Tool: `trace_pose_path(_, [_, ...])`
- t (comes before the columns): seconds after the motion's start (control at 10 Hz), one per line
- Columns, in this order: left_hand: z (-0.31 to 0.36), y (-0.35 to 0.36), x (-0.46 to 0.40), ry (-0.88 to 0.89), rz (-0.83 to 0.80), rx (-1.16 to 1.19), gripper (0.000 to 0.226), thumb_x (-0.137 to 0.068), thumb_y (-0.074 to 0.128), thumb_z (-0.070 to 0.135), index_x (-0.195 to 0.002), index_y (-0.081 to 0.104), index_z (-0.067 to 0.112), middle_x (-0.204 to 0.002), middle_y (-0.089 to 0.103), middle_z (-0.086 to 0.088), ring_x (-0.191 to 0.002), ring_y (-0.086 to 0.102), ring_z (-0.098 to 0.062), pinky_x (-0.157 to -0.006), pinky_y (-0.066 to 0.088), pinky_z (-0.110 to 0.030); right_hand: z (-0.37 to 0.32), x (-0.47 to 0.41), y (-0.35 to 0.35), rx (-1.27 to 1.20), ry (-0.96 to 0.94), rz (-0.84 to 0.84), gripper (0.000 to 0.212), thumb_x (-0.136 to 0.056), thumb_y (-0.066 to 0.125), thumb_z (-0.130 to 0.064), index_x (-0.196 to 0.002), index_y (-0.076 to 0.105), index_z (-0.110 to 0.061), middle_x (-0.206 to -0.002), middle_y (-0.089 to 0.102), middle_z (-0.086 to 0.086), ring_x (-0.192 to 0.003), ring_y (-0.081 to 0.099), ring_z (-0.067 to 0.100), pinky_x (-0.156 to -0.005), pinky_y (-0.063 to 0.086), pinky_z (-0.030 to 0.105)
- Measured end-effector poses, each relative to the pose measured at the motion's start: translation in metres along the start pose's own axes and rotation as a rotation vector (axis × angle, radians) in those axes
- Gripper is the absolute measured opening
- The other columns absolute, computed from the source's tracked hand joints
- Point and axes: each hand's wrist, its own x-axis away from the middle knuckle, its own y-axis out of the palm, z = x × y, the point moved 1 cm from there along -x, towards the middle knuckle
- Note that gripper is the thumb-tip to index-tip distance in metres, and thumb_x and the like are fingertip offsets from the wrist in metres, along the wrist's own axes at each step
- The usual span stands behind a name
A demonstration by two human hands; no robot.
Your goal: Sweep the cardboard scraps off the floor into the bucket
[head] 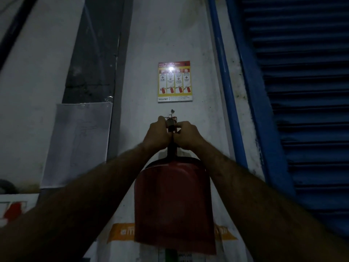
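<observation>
So you're at the wall with both arms up, working the red dustpan [174, 205] at its hook [172, 118]. Your left hand [156, 136] and right hand [188, 136] are both curled around the top of its dark handle, right where it hangs under the fire extinguisher poster [175, 81]. Looks to me like the tool-on-the-hook step, fetching or hanging, can't tell which. If fetching, next you'd lift the handle clear of the hook without snagging. The pan looks empty from here. No bucket, floor or cardboard scraps in view, so I can't tell where they are.
</observation>
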Motion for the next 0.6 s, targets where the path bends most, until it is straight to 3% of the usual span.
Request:
trace_pose_path(0.1, [0.004, 0.006, 0.007, 0.051, 0.026, -0.036, 0.024, -0.098, 0.061, 0.014, -0.113, 0.044, 0.006, -0.096, 0.054, -0.005, -0.071, 0.052, -0.01, -0.053, 0.035, -0.018, 0.007, 0.006, 0.01, 0.091, -0.062, 0.1, 0.028, -0.089, 0.064, -0.015, -0.116, 0.066, -0.01, -0.104, 0.071, 0.01, -0.091, 0.068, 0.027, -0.083, 0.058, 0.042])
trace_pose_path(0.2, [0.006, 0.007, 0.014, 0.095, 0.035, -0.008, 0.029, -0.099, 0.06, 0.02, -0.118, 0.046, 0.004, -0.1, 0.059, -0.007, -0.08, 0.06, -0.019, -0.054, 0.037, -0.017, 0.012, 0.013, 0.022, 0.228, -0.105, 0.15, 0.038, -0.091, 0.062, -0.027, -0.127, 0.055, -0.016, -0.111, 0.065, 0.008, -0.096, 0.064, 0.026, -0.084, 0.056, 0.042])
trace_pose_path(0.3, [0.004, 0.0, 0.027, 0.181, 0.06, -0.105, 0.034, -0.101, 0.056, 0.028, -0.125, 0.047, 0.005, -0.111, 0.056, -0.012, -0.089, 0.055, -0.021, -0.06, 0.036, -0.019, 0.013, 0.024, 0.032, 0.296, -0.136, 0.223, 0.059, -0.091, 0.063, -0.032, -0.142, 0.039, -0.017, -0.117, 0.055, 0.01, -0.098, 0.059, 0.027, -0.083, 0.054, 0.044])
trace_pose_path(0.4, [-0.004, -0.017, 0.044, 0.24, 0.028, -0.296, 0.05, -0.101, 0.055, 0.031, -0.141, 0.04, 0.005, -0.129, 0.047, -0.02, -0.11, 0.053, -0.032, -0.084, 0.047, -0.034, 0.003, 0.044, 0.035, 0.378, -0.159, 0.284, 0.065, -0.093, 0.061, -0.028, -0.149, 0.032, -0.016, -0.125, 0.051, 0.013, -0.107, 0.055, 0.03, -0.084, 0.051, 0.043])
trace_pose_path(0.5, [-0.013, -0.044, 0.065, 0.34, 0.057, -0.455, 0.055, -0.099, 0.054, 0.033, -0.145, 0.039, 0.006, -0.136, 0.046, -0.021, -0.119, 0.049, -0.036, -0.093, 0.046, -0.046, -0.014, 0.067, 0.034, 0.462, -0.151, 0.268, 0.065, -0.099, 0.052, -0.022, -0.155, 0.022, -0.009, -0.148, 0.038, 0.018, -0.131, 0.04, 0.033, -0.1, 0.04, 0.043])
trace_pose_path(0.6, [-0.026, -0.078, 0.088, 0.447, 0.13, -0.504, 0.061, -0.098, 0.052, 0.037, -0.148, 0.041, 0.004, -0.145, 0.046, -0.024, -0.129, 0.047, -0.039, -0.103, 0.042, -0.048, -0.039, 0.089, 0.034, 0.509, -0.193, 0.298, 0.065, -0.098, 0.044, -0.019, -0.156, 0.019, -0.003, -0.158, 0.025, 0.024, -0.144, 0.027, 0.036, -0.116, 0.023, 0.043])
